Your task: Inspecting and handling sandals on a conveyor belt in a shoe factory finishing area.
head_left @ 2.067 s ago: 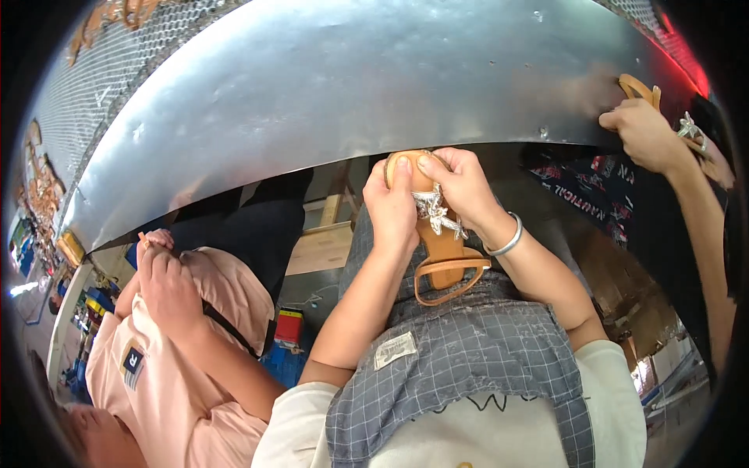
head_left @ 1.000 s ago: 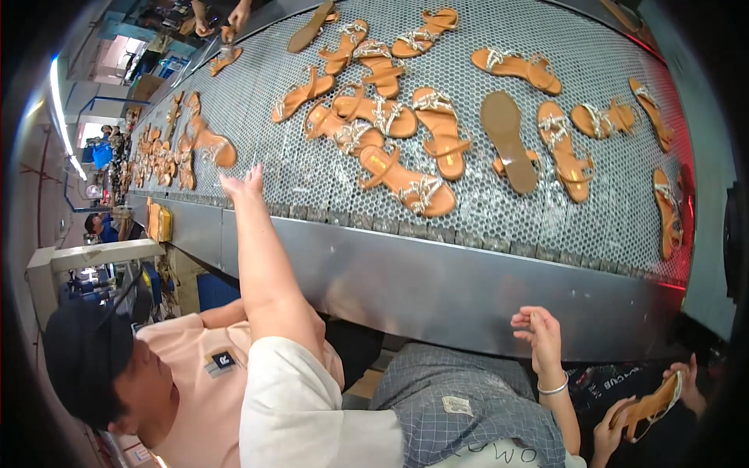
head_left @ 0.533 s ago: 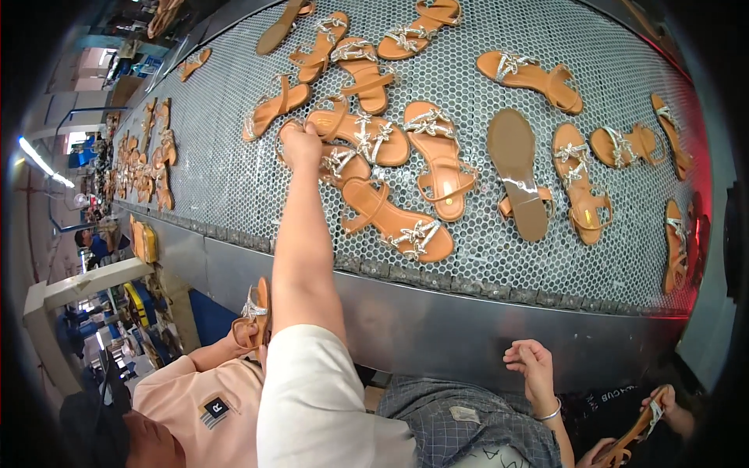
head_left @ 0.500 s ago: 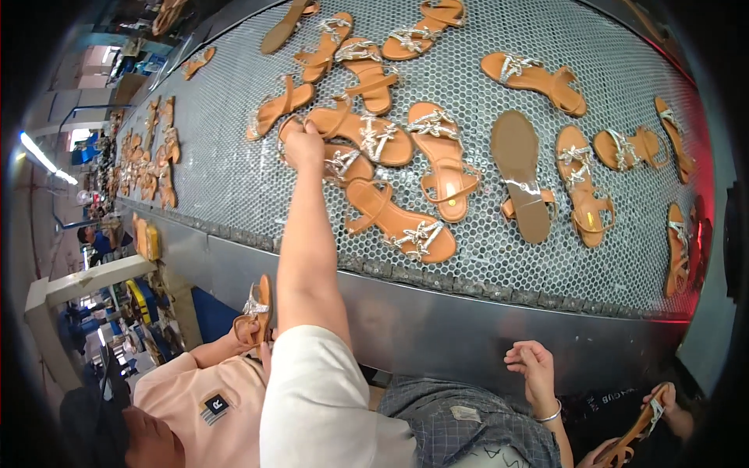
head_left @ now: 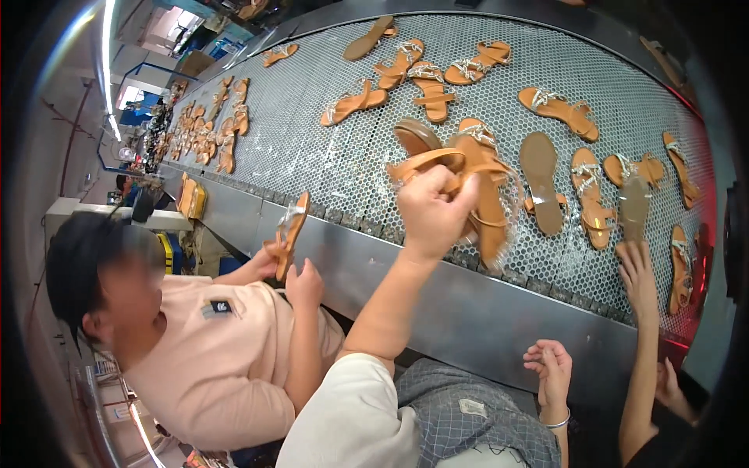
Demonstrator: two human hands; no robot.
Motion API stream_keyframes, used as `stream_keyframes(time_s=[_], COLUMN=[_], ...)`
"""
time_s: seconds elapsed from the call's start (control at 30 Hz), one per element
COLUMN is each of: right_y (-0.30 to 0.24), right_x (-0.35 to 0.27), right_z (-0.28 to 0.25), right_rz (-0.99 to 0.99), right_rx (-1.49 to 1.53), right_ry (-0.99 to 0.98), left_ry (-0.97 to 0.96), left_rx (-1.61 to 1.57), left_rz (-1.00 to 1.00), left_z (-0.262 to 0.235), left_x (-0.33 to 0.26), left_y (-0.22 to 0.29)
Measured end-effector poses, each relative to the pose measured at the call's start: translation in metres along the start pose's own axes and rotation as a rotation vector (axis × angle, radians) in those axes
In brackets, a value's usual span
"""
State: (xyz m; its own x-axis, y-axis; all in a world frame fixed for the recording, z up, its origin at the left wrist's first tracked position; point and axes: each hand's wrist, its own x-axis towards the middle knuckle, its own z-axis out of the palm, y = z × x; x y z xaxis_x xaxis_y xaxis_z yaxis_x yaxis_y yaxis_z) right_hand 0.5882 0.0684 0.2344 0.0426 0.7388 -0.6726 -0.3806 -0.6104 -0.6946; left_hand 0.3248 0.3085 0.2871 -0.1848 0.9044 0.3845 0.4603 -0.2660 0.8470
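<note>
My left hand (head_left: pixel 437 207) is closed in a fist on the straps of tan sandals (head_left: pixel 485 191), raised over the near part of a metal mesh conveyor belt (head_left: pixel 285 97). At least two sandals seem to hang from it, one blurred by motion; their overlap hides the exact number. Another tan sandal (head_left: pixel 476 132) with silvery braided straps lies partly hidden behind them. My right hand (head_left: pixel 550 366), with a bangle at the wrist, hovers by the belt's front side, holding nothing, fingers loosely curled and apart.
Several more sandals lie on the belt, one sole up (head_left: pixel 538 179). On the left, a person in a peach shirt (head_left: pixel 226 351) holds a sandal (head_left: pixel 292 226). At right, another person's hand (head_left: pixel 640 277) reaches over the belt to an upturned sandal (head_left: pixel 634 207). A metal side panel (head_left: pixel 351 281) edges the belt.
My left hand has lifted sandals off the belt and brought them rightward. The view has swung left. The right-hand person's arm now stretches over the belt; my right hand has barely moved.
</note>
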Motion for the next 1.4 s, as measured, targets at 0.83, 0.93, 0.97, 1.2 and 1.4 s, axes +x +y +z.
stream_keyframes(time_s=[0.83, 0.93, 0.97, 1.2, 1.4], right_y=[0.149, 0.149, 0.142, 0.136, 0.144], right_x=[-0.195, -0.204, -0.209, -0.231, -0.235], right_z=[-0.132, -0.138, -0.141, -0.150, -0.147], right_rz=[-0.108, -0.251, -0.222, -0.391, -0.384], right_rx=[0.396, 0.491, 0.510, 0.166, 0.158], right_ry=[-0.058, -0.091, -0.098, -0.003, 0.073], left_ry=[-0.845, -0.958, -0.956, -0.569, -0.818], left_rx=[-1.081, -1.088, -1.101, -0.118, -0.705], left_rz=[-1.343, -1.369, -1.345, -0.528, -1.409], left_z=[-0.057, -0.069, -0.072, -0.092, -0.079], left_x=[-0.368, -0.390, -0.397, -0.420, -0.480], left_y=[0.165, 0.178, 0.174, 0.120, 0.097])
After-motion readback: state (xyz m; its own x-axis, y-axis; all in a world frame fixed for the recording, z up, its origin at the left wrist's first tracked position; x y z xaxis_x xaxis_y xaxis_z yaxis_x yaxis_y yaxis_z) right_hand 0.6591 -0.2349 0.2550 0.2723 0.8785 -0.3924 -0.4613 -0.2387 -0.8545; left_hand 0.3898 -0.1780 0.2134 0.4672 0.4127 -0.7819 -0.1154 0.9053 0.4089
